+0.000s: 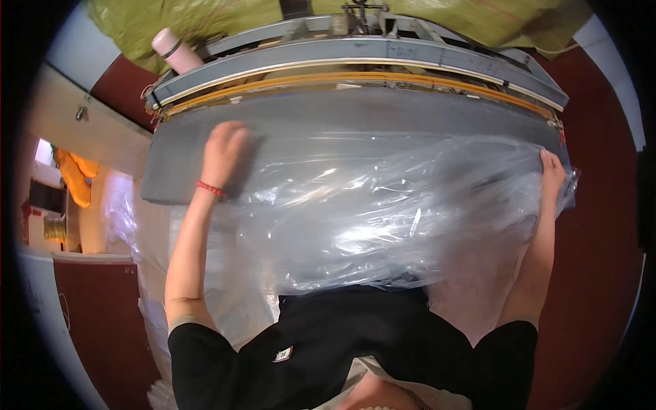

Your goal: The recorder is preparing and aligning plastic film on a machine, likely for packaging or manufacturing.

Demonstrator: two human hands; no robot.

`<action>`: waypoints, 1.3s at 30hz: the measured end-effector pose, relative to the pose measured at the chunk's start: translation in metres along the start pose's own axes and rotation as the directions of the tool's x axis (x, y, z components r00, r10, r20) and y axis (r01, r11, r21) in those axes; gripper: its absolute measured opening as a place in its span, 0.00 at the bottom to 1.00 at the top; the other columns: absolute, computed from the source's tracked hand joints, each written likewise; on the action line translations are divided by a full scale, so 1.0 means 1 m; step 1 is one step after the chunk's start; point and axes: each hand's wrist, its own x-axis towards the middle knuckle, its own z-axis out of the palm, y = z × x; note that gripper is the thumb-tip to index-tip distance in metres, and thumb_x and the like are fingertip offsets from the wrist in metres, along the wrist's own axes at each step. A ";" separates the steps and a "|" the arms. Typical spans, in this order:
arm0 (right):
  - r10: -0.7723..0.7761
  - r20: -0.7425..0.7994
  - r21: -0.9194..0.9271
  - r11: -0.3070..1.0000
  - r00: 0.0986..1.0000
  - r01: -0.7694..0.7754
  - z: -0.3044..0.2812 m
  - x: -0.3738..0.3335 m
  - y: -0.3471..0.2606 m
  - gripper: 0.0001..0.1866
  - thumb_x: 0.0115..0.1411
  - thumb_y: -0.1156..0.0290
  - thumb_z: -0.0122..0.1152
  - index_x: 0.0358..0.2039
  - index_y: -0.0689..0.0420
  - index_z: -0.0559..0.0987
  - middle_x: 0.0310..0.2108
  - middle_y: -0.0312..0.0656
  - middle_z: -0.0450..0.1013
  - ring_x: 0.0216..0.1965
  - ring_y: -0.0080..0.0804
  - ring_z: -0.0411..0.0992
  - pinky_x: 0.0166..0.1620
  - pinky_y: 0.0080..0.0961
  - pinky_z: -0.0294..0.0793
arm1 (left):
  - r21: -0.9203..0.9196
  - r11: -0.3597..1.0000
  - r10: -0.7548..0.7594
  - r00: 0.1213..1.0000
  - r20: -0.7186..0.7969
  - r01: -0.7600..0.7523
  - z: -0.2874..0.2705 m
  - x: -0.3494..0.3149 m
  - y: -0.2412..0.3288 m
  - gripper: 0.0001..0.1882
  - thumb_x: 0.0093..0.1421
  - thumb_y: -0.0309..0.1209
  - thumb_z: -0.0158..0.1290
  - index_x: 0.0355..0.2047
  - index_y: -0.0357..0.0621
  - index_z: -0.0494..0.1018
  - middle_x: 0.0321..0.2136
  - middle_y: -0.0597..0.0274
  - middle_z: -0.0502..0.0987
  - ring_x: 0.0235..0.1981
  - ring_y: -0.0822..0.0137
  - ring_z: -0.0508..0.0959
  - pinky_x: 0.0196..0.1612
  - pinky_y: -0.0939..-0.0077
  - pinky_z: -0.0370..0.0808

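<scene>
A clear plastic sheet (383, 212) lies crumpled and shiny across a grey padded work surface (171, 164) and hangs over its near edge toward my body. At the sheet's far right corner, my right hand (552, 174) pinches its edge between thumb and fingers. My left hand (224, 152), a red bracelet at its wrist, is just over the grey surface beside the sheet's left end. Its fingers are curled and slightly blurred, and whatever is in them is hidden. The sheet's far edge runs between the two hands.
Behind the surface stands a long grey metal frame (355, 49) with an orange-yellow bar (355, 77). A pink bottle (176, 51) leans at its left end, before green-yellow sheeting (225, 17). More clear plastic (154, 273) hangs at the left, near a cabinet (96, 116). The floor (601, 205) is dark red.
</scene>
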 end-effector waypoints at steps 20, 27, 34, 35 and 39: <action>0.041 0.023 0.171 0.984 0.999 -0.044 0.001 0.000 0.009 0.09 0.50 0.69 0.59 0.26 0.63 0.76 0.22 0.32 0.71 0.27 0.15 0.64 0.34 0.12 0.63 | -0.536 0.253 0.359 0.436 0.825 0.805 0.126 0.011 0.169 0.12 0.60 0.33 0.42 0.41 0.42 0.59 0.39 0.55 0.66 0.34 0.66 0.74 0.40 0.78 0.69; 0.018 0.028 0.076 0.997 0.999 -0.020 0.003 0.005 0.016 0.09 0.50 0.69 0.58 0.27 0.63 0.76 0.23 0.32 0.72 0.27 0.16 0.64 0.34 0.13 0.63 | -0.416 0.900 0.369 0.281 0.886 0.130 0.138 -0.001 0.178 0.17 0.53 0.32 0.51 0.40 0.35 0.64 0.30 0.66 0.72 0.31 0.74 0.71 0.40 0.80 0.65; -0.006 0.060 0.036 0.999 0.998 0.004 0.003 -0.002 -0.001 0.10 0.50 0.68 0.57 0.28 0.63 0.76 0.24 0.34 0.73 0.27 0.18 0.66 0.35 0.15 0.64 | -0.615 0.398 0.347 0.509 0.788 0.681 0.050 0.022 0.127 0.13 0.51 0.24 0.51 0.37 0.41 0.62 0.31 0.63 0.71 0.30 0.77 0.71 0.33 0.86 0.66; -0.007 0.047 0.040 0.999 0.999 0.005 0.005 -0.002 -0.002 0.10 0.51 0.69 0.57 0.28 0.63 0.76 0.24 0.35 0.73 0.27 0.18 0.66 0.35 0.15 0.64 | -0.647 0.423 0.310 0.570 0.761 0.634 0.031 0.023 0.117 0.15 0.49 0.24 0.52 0.38 0.41 0.62 0.30 0.64 0.70 0.29 0.78 0.70 0.32 0.88 0.65; 0.004 0.043 0.054 0.999 0.999 -0.007 0.002 0.000 0.007 0.10 0.51 0.69 0.56 0.28 0.63 0.76 0.24 0.35 0.73 0.28 0.19 0.67 0.35 0.15 0.64 | -0.604 0.760 0.097 0.876 0.473 0.242 -0.054 0.040 0.073 0.16 0.46 0.23 0.54 0.36 0.41 0.64 0.28 0.68 0.68 0.27 0.81 0.67 0.29 0.90 0.63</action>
